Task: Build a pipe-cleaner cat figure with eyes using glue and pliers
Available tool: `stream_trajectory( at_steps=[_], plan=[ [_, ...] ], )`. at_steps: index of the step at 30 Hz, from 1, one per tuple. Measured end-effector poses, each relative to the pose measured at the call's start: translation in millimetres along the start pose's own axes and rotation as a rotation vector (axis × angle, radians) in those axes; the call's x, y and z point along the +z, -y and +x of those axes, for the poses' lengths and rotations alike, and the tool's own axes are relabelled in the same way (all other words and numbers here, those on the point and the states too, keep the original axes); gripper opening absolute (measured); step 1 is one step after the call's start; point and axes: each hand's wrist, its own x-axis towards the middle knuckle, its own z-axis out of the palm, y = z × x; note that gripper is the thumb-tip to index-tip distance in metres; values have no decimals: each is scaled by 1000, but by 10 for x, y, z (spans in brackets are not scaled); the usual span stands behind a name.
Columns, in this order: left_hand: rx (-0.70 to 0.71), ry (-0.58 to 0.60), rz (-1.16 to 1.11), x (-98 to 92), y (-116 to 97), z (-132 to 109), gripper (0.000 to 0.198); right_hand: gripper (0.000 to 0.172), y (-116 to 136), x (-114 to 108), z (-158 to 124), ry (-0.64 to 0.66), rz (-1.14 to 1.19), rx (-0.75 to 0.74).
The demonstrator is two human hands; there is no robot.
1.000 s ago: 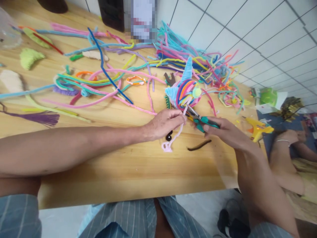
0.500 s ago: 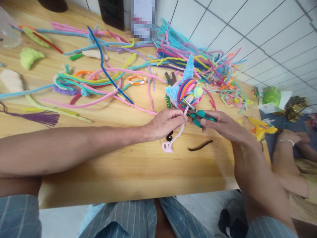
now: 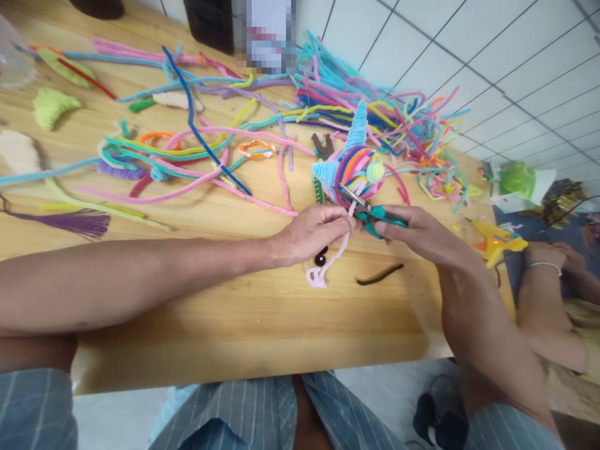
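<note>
My left hand (image 3: 309, 234) pinches a pale pink pipe cleaner (image 3: 328, 262) that runs from a multicoloured pipe-cleaner figure (image 3: 354, 169) down to a curl on the wooden table (image 3: 234, 312). My right hand (image 3: 422, 234) grips green-handled pliers (image 3: 375, 215), their metal jaws reaching up-left against the figure's lower side, just above my left fingertips. The figure has a blue cone on top and a pale green disc on its side.
Many loose coloured pipe cleaners (image 3: 210, 144) cover the far table, heaped at the back right (image 3: 375, 112). A dark brown piece (image 3: 379, 275) and black beads (image 3: 320, 257) lie near my hands. A yellow glue gun (image 3: 497, 240) lies by the right edge. Another person's hand (image 3: 548, 256) is on the right.
My right hand and the pliers have moved up and left, so the jaws now reach the figure. My left hand has kept its hold on the pink pipe cleaner.
</note>
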Motion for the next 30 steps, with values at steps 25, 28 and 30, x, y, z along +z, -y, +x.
stream_trajectory(
  at_steps=[25, 28, 30],
  plan=[
    [11, -9, 69, -9, -2, -7, 32, 52, 12, 21, -11, -54, -88, -36],
    [20, -6, 60, -9, 7, -3, 31, 52, 9, 29, -5, -60, -76, -40],
    [18, -3, 64, -8, 11, -2, 30, 53, 12, 34, -2, -65, -80, -48]
  ],
)
